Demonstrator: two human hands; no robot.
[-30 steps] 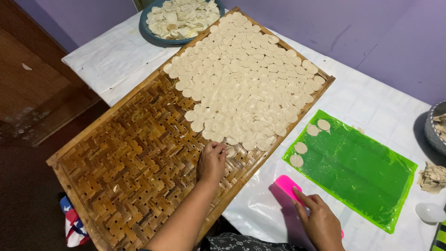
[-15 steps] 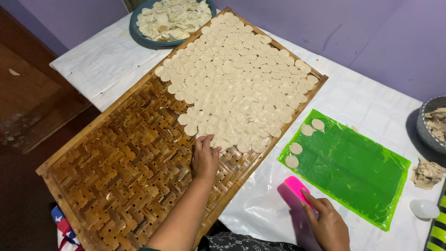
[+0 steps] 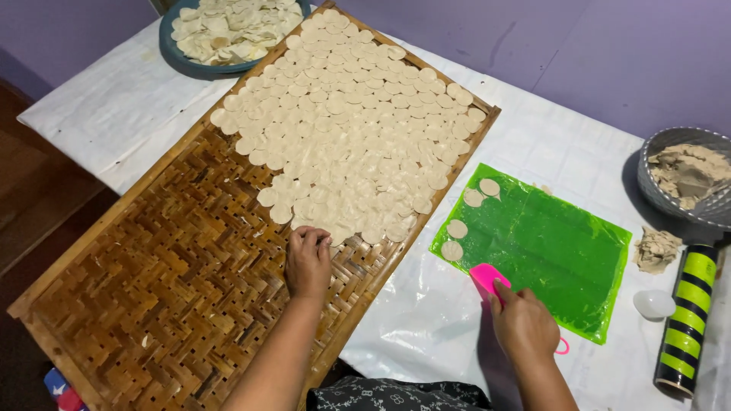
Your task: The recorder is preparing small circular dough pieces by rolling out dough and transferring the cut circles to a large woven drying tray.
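R hand (image 3: 524,329) is closing on pink scraper (image 3: 484,277) w/ blade pointing up-left at 4 discs (image 3: 457,228) lying just beyond on green mat (image 3: 556,247), while L hand (image 3: 308,262), fingers curled, is pressing a disc at pile edge on tray (image 3: 152,304), farther off.

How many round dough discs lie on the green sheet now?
4, all on the green sheet along its left end: two near the far corner, two nearer the pink scraper.
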